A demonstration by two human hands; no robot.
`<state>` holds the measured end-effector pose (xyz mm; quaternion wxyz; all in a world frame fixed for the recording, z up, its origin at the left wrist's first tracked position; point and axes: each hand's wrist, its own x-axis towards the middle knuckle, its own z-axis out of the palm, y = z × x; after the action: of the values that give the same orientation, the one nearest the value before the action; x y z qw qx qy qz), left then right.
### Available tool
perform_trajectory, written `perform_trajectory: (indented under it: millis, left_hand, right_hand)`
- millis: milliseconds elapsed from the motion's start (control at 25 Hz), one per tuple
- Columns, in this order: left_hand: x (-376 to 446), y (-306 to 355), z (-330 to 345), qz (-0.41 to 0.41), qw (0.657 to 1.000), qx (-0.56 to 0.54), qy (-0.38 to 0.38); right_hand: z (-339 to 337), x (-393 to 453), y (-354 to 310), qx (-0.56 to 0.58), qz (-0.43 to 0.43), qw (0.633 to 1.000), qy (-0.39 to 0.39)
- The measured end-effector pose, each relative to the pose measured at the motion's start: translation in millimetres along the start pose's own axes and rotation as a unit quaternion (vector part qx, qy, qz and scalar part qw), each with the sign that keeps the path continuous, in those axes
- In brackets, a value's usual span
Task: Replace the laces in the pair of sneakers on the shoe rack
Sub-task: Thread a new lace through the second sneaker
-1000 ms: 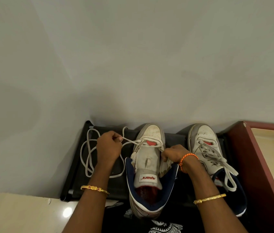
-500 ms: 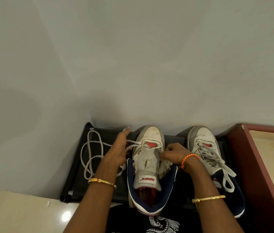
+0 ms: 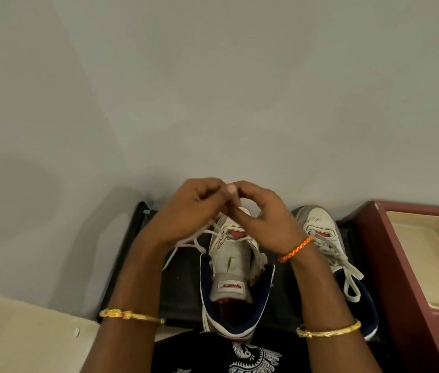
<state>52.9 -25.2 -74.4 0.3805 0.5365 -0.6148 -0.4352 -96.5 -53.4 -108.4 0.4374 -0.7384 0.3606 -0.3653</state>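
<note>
Two white sneakers with navy collars stand side by side on a black shoe rack [image 3: 186, 300] set against a pale grey wall [image 3: 213, 90], toes toward the wall. The left sneaker [image 3: 235, 267] has its tongue pulled up and its collar spread wide; a red-lettered label shows on the tongue, and only the lowest eyelets near a red patch carry lace. The right sneaker [image 3: 318, 222] is laced all the way, its white lace [image 3: 347, 275] ending in a loop that lies over the navy collar.

Both hands meet above the toe of the left sneaker, fingertips close together. The left hand [image 3: 186, 211] has its fingers curled, and a loose white shoelace [image 3: 186, 244] runs from under it down onto the rack and toward the eyelets; its grip looks to be pinching the lace, though motion blur hides the exact contact. The right hand [image 3: 264, 219] has thumb and forefinger bent into a ring; whether that grip holds the lace end I cannot tell.

An orange braided band [image 3: 295, 249] sits on the right wrist. Each forearm carries a gold bangle [image 3: 132, 316]. To the right of the rack stands a maroon cabinet [image 3: 401, 292] with a cream panel. A cream floor [image 3: 24, 332] shows at lower left, and a black printed shirt [image 3: 239, 354] at the bottom edge.
</note>
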Motion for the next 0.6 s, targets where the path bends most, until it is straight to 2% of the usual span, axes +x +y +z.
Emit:
perform_trajectory:
  millis: [40, 80, 120, 160, 200, 240, 280, 360, 440, 480, 520, 600]
  left_hand:
    - [1.0, -6.8, -7.3, 0.004, 0.995, -0.037, 0.098]
    - [3.4, -19.4, -16.7, -0.016, 0.972, -0.113, 0.205]
    - [4.7, -34.7, -25.2, -0.052, 0.924, -0.231, 0.3]
    - [4.8, -52.9, -31.4, -0.094, 0.859, -0.33, 0.38]
    - [2.3, -70.6, -36.3, -0.145, 0.799, -0.374, 0.449]
    - [-1.9, -84.0, -38.5, -0.203, 0.764, -0.362, 0.494]
    - [-4.7, -96.8, -38.7, -0.249, 0.743, -0.338, 0.522]
    - [-6.5, -109.4, -35.3, -0.3, 0.719, -0.284, 0.559]
    - [-4.6, -107.5, -28.6, -0.339, 0.722, -0.195, 0.571]
    - [-4.5, -100.1, -21.0, -0.365, 0.746, -0.113, 0.546]
    - [-3.7, -90.6, -9.9, -0.342, 0.798, -0.042, 0.495]
    - [-2.0, -65.6, 19.7, -0.166, 0.935, 0.029, 0.313]
  right_hand:
    - [-8.3, -2.4, -3.0, 0.015, 0.015, 1.0, 0.018]
    - [-19.3, -6.2, -0.8, 0.03, 0.031, 0.998, 0.048]
    - [-32.0, -11.4, 4.7, 0.038, 0.048, 0.995, 0.084]
    - [-44.8, -17.6, 11.6, 0.038, 0.067, 0.99, 0.117]
    - [-55.9, -24.1, 19.2, 0.036, 0.089, 0.984, 0.149]
    - [-63.8, -30.2, 27.6, 0.034, 0.112, 0.977, 0.178]
    - [-68.9, -35.0, 34.5, 0.035, 0.132, 0.968, 0.209]
    - [-72.6, -38.9, 45.9, 0.051, 0.157, 0.945, 0.282]
    - [-72.1, -37.7, 47.8, 0.076, 0.144, 0.929, 0.331]
    - [-68.9, -34.5, 46.4, 0.083, 0.129, 0.934, 0.324]
    - [-62.9, -30.5, 43.0, 0.085, 0.113, 0.944, 0.298]
    - [-43.8, -19.3, 31.3, 0.092, 0.09, 0.968, 0.214]
